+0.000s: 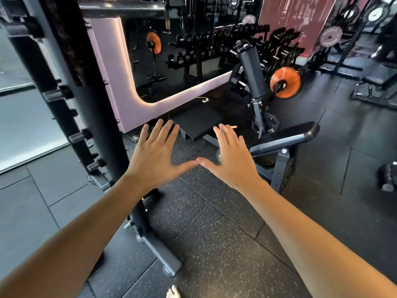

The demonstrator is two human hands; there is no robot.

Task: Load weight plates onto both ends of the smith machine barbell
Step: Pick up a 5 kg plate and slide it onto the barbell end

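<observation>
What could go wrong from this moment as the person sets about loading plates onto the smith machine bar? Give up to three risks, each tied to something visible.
1. The bare toes at the bottom edge have no protection if a plate drops.
2. The dark padded bench stands close on the right, a likely shin knock or trip.
3. Short black pegs jut from the grey steel upright beside the open left hand; the open right hand is clear of them. An arm could catch.

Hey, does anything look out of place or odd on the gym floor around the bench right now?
Mostly tidy. One oddity: a loose dumbbell lies on the floor at the right edge, away from the rack. Both hands, left and right, are open and hold no plate.
</observation>
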